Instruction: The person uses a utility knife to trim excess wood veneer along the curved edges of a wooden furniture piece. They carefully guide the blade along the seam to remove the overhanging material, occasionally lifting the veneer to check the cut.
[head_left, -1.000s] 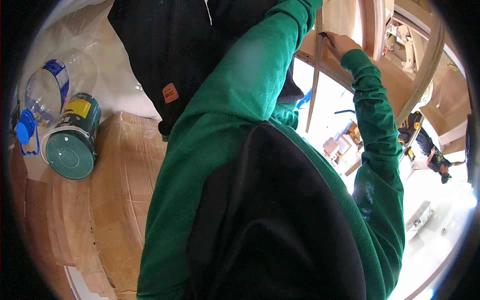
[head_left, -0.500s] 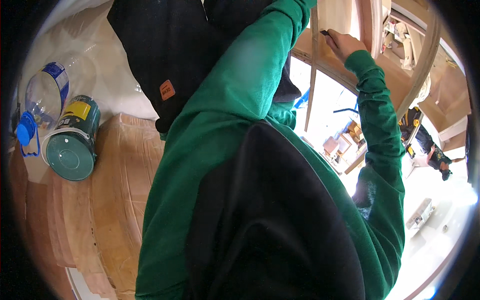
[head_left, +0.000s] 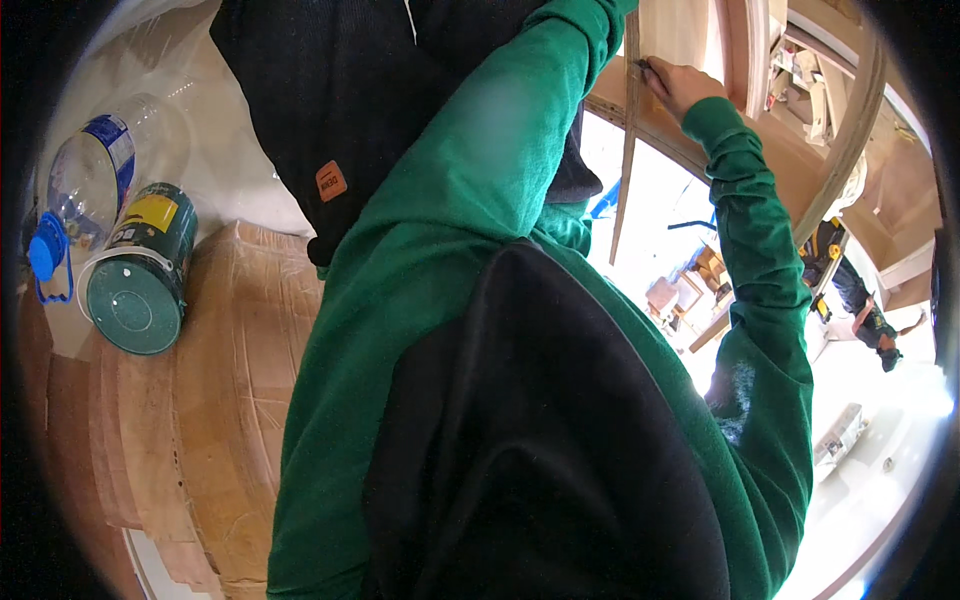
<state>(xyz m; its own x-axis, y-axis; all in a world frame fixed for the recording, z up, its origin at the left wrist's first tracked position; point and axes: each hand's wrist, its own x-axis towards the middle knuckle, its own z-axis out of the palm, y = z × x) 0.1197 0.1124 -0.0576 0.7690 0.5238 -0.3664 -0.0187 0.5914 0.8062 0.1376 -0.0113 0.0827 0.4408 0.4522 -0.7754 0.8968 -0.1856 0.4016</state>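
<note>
My right hand (head_left: 686, 88) is closed around a small dark flat piece (head_left: 642, 64), whose kind I cannot make out. The tip of this piece is at the thin upright wooden strip (head_left: 628, 125); whether it touches the wood cannot be told. Behind and beside the hand are wooden panels and a curved wooden rib (head_left: 845, 140). My left arm, in a green sleeve (head_left: 500, 140), reaches up to the top edge, and its hand is out of view.
At the left lie a large clear bottle (head_left: 84, 190) with a blue cap and a green bucket (head_left: 135, 305) with a white handle. Brown cardboard (head_left: 235, 400) covers the surface below them. Another person (head_left: 862, 295) is far off at the right.
My right hand has shifted slightly left, bringing the small dark piece up to the wooden strip. Less of the piece shows now. The far person's position has changed a little.
</note>
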